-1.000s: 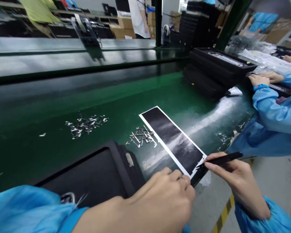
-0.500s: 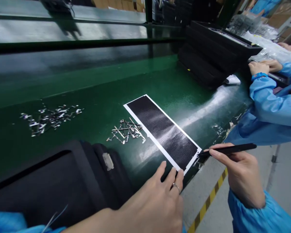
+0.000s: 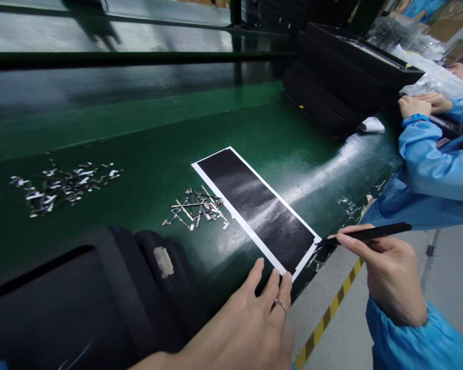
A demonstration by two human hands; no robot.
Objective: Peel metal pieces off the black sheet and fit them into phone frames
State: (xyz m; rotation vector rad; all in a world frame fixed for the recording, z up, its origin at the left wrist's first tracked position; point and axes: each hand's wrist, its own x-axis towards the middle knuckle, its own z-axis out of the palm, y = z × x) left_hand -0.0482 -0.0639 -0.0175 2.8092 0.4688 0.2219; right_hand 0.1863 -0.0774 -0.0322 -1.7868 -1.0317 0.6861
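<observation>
A white-bordered sheet with a black, finely lined middle (image 3: 256,200) lies slantwise on the green bench. My left hand (image 3: 250,313), with a ring on one finger, is open with its fingertips on the sheet's near corner. Black tweezers (image 3: 378,232) are held in my right hand (image 3: 393,272), their tips at the sheet's right corner. Whether the tips grip anything is too small to tell. Beside the sheet's left edge is a small pile of thin metallic strips (image 3: 196,208). A looser heap of similar pieces (image 3: 64,187) lies farther left.
Black trays (image 3: 111,303) stand at the near left. More black trays (image 3: 347,82) are stacked at the back right. A co-worker in blue sleeves (image 3: 435,149) works at the right edge. Yellow-black tape (image 3: 327,318) marks the floor below the bench edge.
The view has shifted slightly, so the bench items sit a little farther left. My right hand and the tweezers have moved slightly at the sheet's corner; my left hand stays on the sheet.
</observation>
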